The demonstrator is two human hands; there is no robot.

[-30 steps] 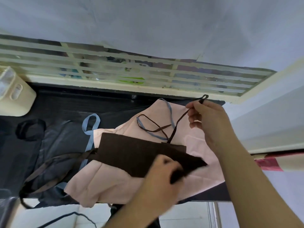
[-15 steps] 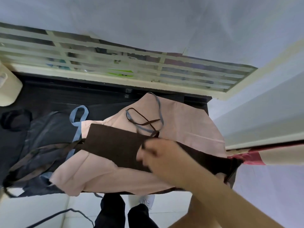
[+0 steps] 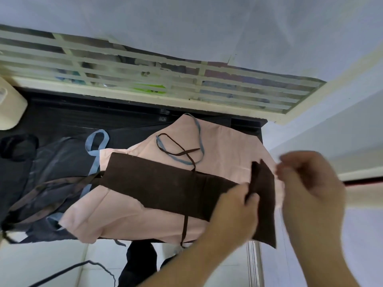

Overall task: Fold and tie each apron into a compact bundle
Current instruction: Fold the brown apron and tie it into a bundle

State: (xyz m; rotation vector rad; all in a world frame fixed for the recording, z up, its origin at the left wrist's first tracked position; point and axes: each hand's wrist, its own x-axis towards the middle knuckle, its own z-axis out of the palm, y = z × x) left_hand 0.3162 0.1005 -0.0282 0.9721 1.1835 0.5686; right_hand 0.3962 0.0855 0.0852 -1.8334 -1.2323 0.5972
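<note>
On table, left hand (image 3: pixel 234 212) pinching one brown apron (image 3: pixel 165 183), right hand (image 3: pixel 308 183) blurred, grip unclear

Left hand (image 3: pixel 234 212) and right hand (image 3: pixel 310 187): bare, forearms unsleeved. Dark trousers (image 3: pixel 138 264) on the legs below.

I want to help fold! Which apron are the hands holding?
The brown apron, folded into a long strip on top of the pink apron. The left hand pinches its right end. The dark grey apron lies untouched on the left.
</note>
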